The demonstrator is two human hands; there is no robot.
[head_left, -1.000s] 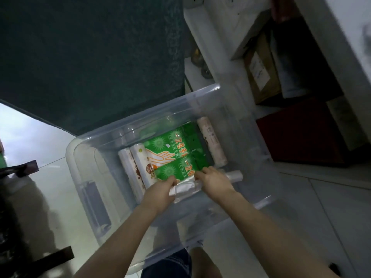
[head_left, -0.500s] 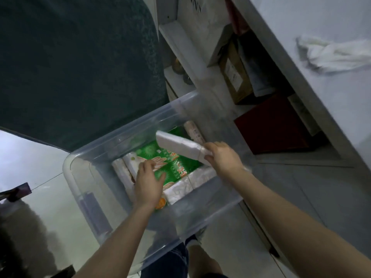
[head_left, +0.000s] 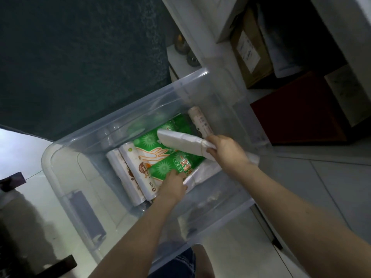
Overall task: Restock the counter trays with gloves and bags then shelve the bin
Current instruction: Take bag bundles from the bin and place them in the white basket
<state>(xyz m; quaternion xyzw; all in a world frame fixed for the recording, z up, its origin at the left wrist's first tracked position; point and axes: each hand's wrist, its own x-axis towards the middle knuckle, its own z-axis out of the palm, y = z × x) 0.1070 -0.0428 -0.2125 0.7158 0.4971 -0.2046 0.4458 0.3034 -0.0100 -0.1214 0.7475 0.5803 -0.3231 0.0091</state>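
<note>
Two hands are inside the clear plastic storage bin [head_left: 66,171], which I take as landmark. Nearest its front wall, my left hand [head_left: 174,184] presses down on the green printed glove packs [head_left: 160,155]; fingers curl at the pack's edge beside a flat white tied bag bundle [head_left: 202,173], but I cannot tell whether they grip anything. Further in, my right hand [head_left: 226,150] has fingers closed around a white folded bundle of plastic bags bound with string [head_left: 180,141], held clear above the packs.

Risk, my judgement: the grip sits at one end, so the bundle may droop or slide out; film is slippery.

Bin contents: white printed bag rolls [head_left: 132,173] left of the packs, one beige roll [head_left: 200,123] at the far wall.
</note>
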